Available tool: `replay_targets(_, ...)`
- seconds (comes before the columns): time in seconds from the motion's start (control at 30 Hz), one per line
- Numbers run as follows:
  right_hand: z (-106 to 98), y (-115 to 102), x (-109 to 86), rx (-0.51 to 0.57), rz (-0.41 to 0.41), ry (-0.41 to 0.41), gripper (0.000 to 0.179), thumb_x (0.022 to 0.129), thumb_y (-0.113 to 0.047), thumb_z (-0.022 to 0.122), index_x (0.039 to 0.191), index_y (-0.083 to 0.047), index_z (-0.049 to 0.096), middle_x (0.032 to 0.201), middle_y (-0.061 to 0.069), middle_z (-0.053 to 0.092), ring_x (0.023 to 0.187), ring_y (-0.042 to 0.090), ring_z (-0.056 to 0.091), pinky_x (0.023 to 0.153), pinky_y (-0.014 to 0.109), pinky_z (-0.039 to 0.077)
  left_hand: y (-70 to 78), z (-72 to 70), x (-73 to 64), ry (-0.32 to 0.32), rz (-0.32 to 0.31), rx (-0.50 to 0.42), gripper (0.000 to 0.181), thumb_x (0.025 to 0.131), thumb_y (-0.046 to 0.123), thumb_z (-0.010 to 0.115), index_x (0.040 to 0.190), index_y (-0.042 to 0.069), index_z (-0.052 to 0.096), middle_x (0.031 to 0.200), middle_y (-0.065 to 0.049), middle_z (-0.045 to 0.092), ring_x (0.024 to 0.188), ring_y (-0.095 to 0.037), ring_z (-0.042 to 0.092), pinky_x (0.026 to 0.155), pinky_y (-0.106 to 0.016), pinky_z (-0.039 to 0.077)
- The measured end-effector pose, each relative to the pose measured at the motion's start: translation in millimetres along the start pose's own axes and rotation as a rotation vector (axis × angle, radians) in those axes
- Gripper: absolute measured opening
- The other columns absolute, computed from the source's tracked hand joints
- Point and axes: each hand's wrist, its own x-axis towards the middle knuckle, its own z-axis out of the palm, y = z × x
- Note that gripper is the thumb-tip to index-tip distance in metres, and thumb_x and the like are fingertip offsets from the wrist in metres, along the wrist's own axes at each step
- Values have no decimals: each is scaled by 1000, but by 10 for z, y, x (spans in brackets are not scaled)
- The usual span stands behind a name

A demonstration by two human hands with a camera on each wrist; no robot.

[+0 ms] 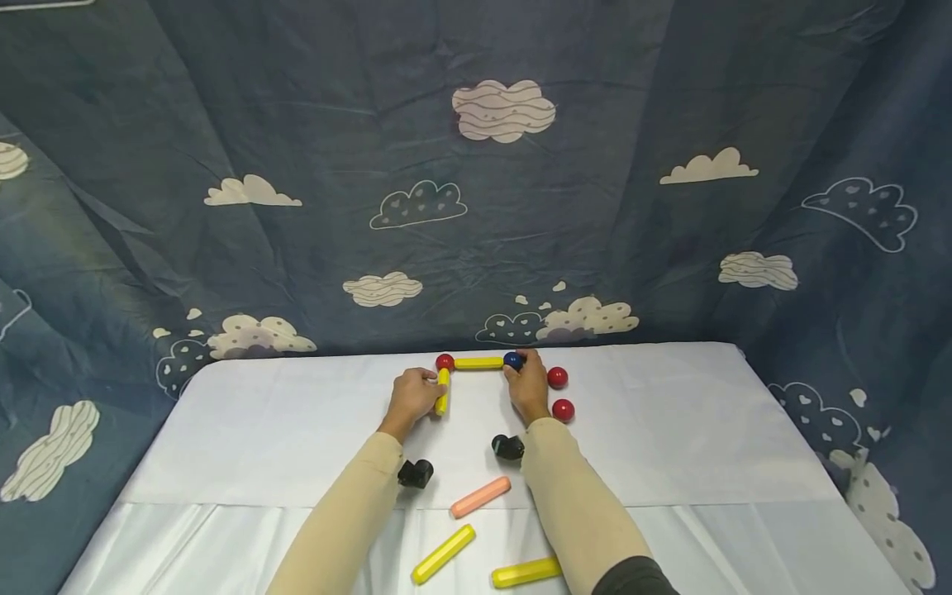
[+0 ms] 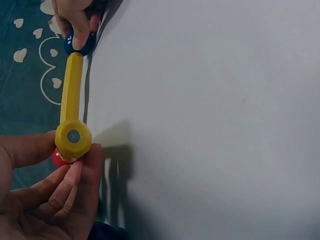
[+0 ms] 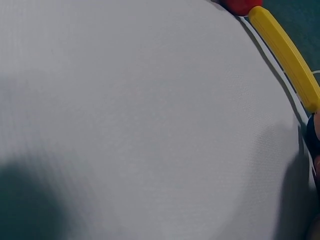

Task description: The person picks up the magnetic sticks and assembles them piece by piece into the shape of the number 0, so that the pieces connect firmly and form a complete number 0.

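Note:
At the far edge of the table, my left hand (image 1: 414, 398) pinches a yellow stick (image 1: 443, 392) between thumb and fingers. The stick's far end meets a red ball (image 1: 445, 362); in the left wrist view its near end (image 2: 73, 136) shows a grey round centre. A second yellow stick (image 1: 478, 363) runs from that red ball to a blue ball (image 1: 512, 360). My right hand (image 1: 529, 387) grips the blue ball, thumb on its near side in the left wrist view. The right wrist view shows the second yellow stick (image 3: 287, 55), with the right fingers mostly cut off.
Two loose red balls (image 1: 557, 378) (image 1: 563, 410) lie just right of my right hand. Nearer me are an orange stick (image 1: 480, 497) and two yellow sticks (image 1: 443, 554) (image 1: 526, 573), one partly behind the right sleeve. A cloud-patterned curtain (image 1: 416, 248) hangs behind the white table (image 1: 669, 430).

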Motion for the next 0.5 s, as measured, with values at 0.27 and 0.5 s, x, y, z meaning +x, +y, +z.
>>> replay_targets(0.27,7,-3,6,6,-7,-5,44,95,-8,60,135,1,43,138,23,47,129,36,43,109,44,31,-17,-10,14,-15,-30,-73,28,85,11,71,110,-2,65,81,-10,65,55,-13,62,52,-23,52)
replay_targets(0.5,1,-2,-1,11,-2,-13,45,95,-8,59,136,0,43,140,22,45,130,35,42,109,45,31,-15,-82,4,-28,-53,-92,27,87,13,70,111,0,66,76,-8,64,57,-15,63,55,-23,53)
